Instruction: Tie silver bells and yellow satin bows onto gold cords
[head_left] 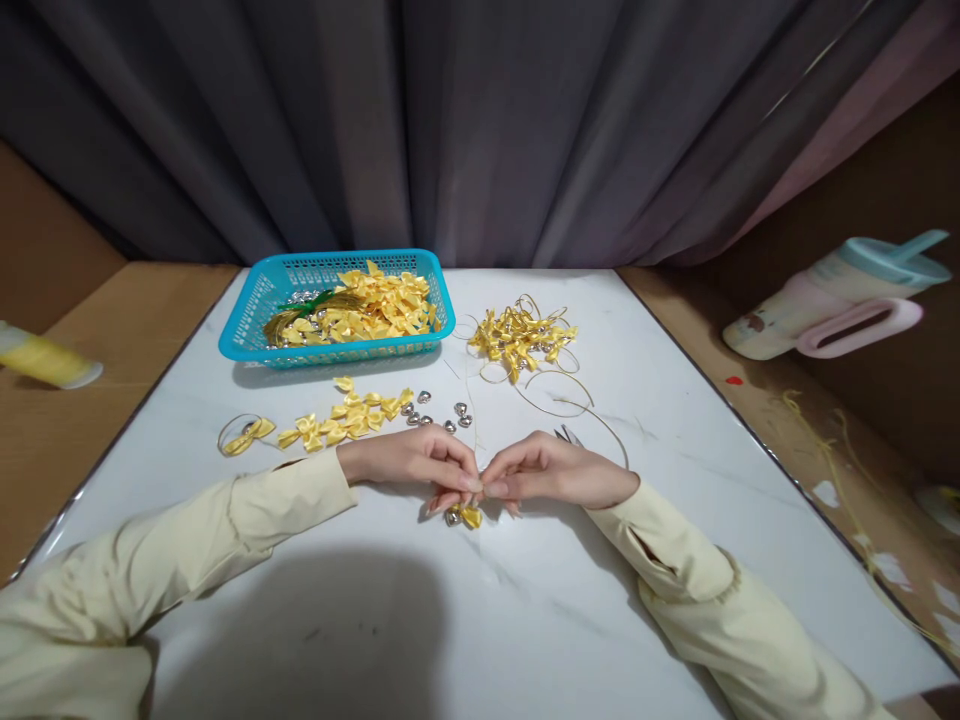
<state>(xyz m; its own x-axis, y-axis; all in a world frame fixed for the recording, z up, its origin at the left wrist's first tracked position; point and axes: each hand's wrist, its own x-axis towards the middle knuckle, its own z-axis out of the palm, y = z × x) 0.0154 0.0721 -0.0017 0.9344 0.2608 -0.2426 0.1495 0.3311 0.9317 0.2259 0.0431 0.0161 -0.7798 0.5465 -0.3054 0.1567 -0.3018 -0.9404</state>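
Bow [471, 517] in the making on a white table [300, 640], which also bears a blue basket [337, 352] of bows. In front of the basket and to its right, a person's left hand [439, 462] and right hand [544, 470] meet at the fingertips, thumbs and forefingers pinched together; whatever they grip is too small to tell. Corded bows [521, 335] lie heaped right of the basket, loose bows [349, 418] before it. The bow itself shows just below the joined fingertips, a silver bead [452, 517] beside it.
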